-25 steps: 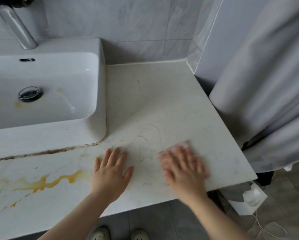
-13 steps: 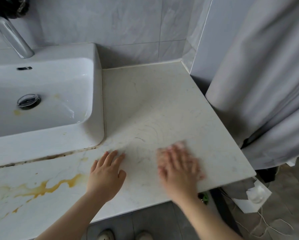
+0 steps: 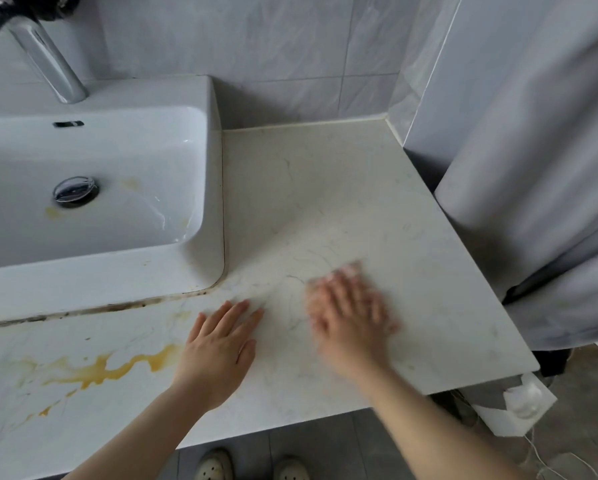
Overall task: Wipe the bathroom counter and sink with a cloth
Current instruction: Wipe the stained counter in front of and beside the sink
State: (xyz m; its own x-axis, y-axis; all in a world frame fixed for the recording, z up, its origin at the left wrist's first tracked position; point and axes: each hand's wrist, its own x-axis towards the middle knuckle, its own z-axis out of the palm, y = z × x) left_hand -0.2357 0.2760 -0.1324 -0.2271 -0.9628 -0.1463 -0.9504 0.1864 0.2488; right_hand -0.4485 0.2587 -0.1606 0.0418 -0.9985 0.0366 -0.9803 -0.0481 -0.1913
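Right hand (image 3: pixel 351 320) has slid slightly nearer the sink (image 3: pixel 200 271). It is blurred, fingers flat, pressing the pinkish cloth (image 3: pixel 352 269) onto the counter (image 3: pixel 325 185) right of the sink. Left hand (image 3: pixel 218 351) lies flat on the counter, holding nothing, by the sink's front corner.

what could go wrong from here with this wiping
1. The cloth is only pressed under the flat right hand, not gripped, near the counter front edge; a fast sweep might slide it off.
2. The orange stain lies beyond the left hand; wiping through it may smear it onto the paler area.
3. Dark grime along the sink seam could be skipped by flat strokes.
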